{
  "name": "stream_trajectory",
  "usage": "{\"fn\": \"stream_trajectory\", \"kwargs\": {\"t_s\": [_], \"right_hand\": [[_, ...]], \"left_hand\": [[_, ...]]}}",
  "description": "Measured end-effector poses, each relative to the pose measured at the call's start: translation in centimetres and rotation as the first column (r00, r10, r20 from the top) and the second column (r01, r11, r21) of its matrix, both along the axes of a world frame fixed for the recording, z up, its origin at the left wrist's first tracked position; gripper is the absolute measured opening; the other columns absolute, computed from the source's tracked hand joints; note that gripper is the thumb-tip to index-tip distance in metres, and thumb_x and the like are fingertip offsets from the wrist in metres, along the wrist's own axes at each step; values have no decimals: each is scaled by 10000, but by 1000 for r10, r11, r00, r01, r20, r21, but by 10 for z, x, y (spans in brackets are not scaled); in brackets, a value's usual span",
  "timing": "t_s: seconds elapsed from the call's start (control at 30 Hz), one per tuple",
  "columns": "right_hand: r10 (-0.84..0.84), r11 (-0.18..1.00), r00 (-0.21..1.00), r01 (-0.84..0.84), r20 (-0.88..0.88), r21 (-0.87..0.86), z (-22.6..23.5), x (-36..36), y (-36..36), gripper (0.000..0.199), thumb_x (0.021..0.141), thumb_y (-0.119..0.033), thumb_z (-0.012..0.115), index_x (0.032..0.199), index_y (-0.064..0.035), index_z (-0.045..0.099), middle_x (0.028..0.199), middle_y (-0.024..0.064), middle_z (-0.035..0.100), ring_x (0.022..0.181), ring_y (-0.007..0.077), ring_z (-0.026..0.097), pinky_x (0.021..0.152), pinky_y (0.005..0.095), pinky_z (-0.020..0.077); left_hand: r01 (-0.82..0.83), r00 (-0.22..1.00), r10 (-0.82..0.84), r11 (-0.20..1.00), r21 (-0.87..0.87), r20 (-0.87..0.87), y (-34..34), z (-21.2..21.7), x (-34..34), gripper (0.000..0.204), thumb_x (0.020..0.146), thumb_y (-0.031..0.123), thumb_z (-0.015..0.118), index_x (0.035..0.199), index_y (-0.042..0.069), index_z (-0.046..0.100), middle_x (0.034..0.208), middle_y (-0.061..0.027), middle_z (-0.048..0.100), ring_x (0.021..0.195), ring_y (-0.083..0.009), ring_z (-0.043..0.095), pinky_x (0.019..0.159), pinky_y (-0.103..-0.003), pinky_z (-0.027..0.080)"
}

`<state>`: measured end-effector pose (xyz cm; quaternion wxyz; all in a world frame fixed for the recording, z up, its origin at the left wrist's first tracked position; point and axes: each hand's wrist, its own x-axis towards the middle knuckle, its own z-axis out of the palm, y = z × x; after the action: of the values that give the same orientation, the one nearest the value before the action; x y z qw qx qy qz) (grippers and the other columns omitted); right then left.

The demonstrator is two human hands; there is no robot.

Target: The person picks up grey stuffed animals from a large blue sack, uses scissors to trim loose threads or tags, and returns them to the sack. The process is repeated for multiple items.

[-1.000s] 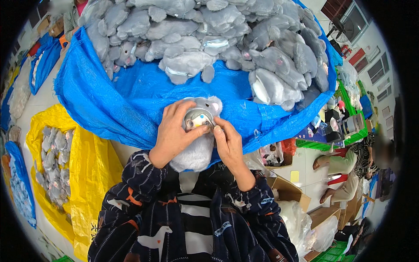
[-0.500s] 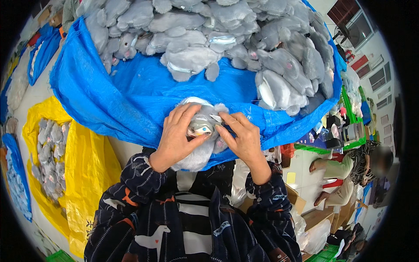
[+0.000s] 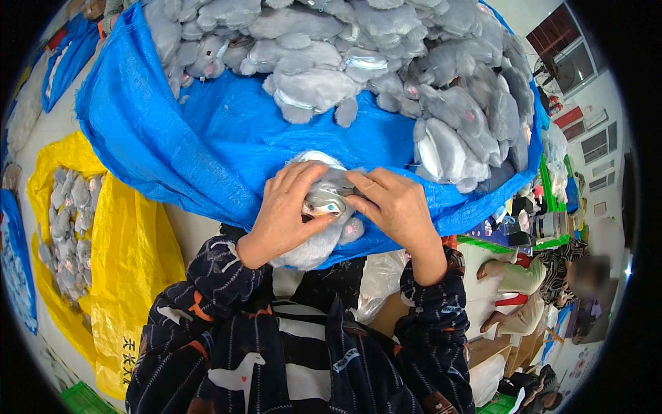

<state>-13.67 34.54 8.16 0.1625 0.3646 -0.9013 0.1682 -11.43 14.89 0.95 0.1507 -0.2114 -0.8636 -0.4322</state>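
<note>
A grey plush toy (image 3: 312, 250) with a pale muzzle patch, a blue eye detail and a pink-padded paw lies at the near edge of a blue sack (image 3: 227, 148). My left hand (image 3: 281, 217) is wrapped round the toy's head, thumb beside the eye patch and fingers over the top. On the other side, my right hand (image 3: 396, 207) pinches at the toy's head with thumb and forefinger. Its fingertips cover most of what they grip, which looks like grey plush. Beyond my hands, the sack holds a heap of similar grey plush pieces (image 3: 314, 79), some with white openings.
To the left stands a yellow sack (image 3: 141, 255) with more small grey plush pieces (image 3: 69, 238) inside. At right are green crates (image 3: 548, 241) with mixed goods and a seated person (image 3: 545, 279). Clear plastic bags (image 3: 379, 279) lie beside my right forearm.
My right fingers have closed together on the toy's head, and a white pointed bit seen there earlier is now covered. The right wrist has shifted slightly right; the left hand keeps its hold.
</note>
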Motion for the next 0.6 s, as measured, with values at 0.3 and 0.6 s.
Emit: {"fn": "stream_trajectory", "kwargs": {"t_s": [0.3, 0.6], "right_hand": [[38, 932, 949, 79, 313, -353, -30, -1, -9, 323, 759, -159, 728, 1052, -46, 650, 831, 75, 625, 691, 164, 607, 593, 279, 473], [348, 224, 779, 471, 522, -853, -70, 15, -1, 261, 865, -110, 619, 1094, 15, 609, 899, 78, 642, 626, 82, 534, 541, 227, 436]], "left_hand": [[8, 1000, -8, 1000, 23, 22, -2, -2, -2, 667, 667, 236, 762, 1239, 79, 459, 1285, -121, 471, 1234, -327, 398, 1013, -438, 285], [13, 1000, -13, 999, 29, 2, 0, -2, -2, 667, 652, 228, 769, 1227, 79, 464, 1263, -113, 490, 1221, -324, 409, 1009, -428, 289]]}}
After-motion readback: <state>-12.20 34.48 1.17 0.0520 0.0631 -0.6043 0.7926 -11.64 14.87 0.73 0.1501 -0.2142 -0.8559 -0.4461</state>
